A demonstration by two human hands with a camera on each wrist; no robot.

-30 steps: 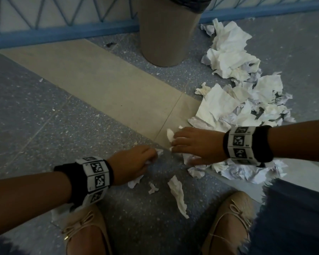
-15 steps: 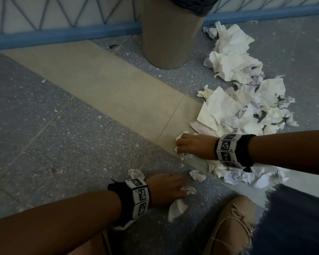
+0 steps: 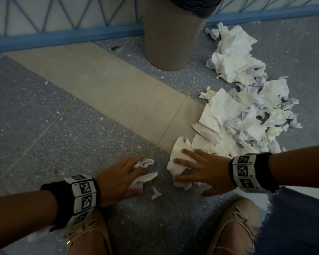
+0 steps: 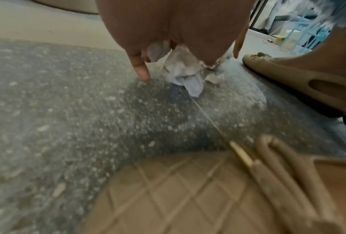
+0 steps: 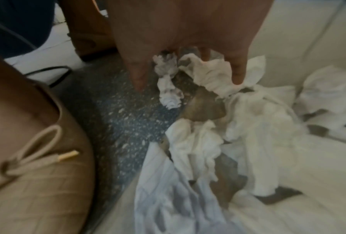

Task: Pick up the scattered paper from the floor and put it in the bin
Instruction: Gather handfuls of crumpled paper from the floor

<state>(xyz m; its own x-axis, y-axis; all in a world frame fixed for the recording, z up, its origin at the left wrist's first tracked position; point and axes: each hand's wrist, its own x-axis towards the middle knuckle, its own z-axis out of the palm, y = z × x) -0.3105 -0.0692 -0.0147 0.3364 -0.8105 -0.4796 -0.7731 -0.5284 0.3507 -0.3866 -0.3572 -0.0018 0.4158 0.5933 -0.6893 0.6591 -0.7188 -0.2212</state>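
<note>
Speckled grey floor point(image 3: 44, 126), tan strip point(image 3: 118, 92), blue railing point(image 3: 63, 36)

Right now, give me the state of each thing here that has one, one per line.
left hand: holding crumpled scraps low over the floor.
right hand: fingers spread, pressing a white sheet.
paper pile: crumpled, loose on the floor, not binned.
small scrap: lying alone between the hands.
bin: upright, dark liner at its rim.
</note>
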